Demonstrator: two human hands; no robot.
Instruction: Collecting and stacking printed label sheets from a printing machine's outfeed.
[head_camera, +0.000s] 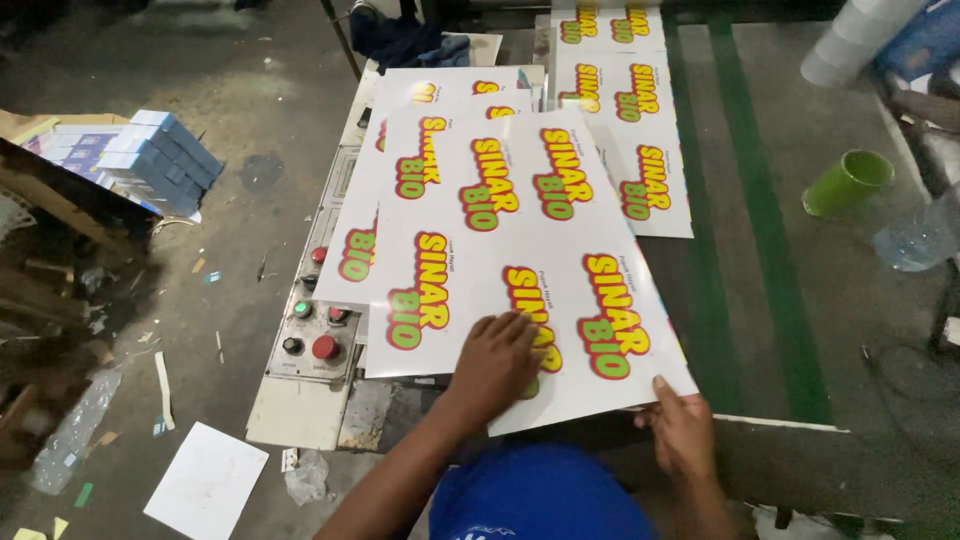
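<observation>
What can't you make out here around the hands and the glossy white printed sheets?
- Head view: the left hand lies flat on the top glossy white printed sheet, hiding the print beneath.
- The right hand grips the sheet's near corner; its fingers underneath are hidden.
- The grey control panel with red and green buttons is partly covered by sheets.

Your left hand (497, 362): bare, no glove, no ring or watch visible. Your right hand (683, 432): bare too, nails short, no jewellery seen. Both your forearms uncovered up to frame edge; no sleeve showing on either. Your lap or torso at bottom centre: bright blue garment (540, 495), smooth fabric, small pale marking near lower edge, too small to tell.
</observation>
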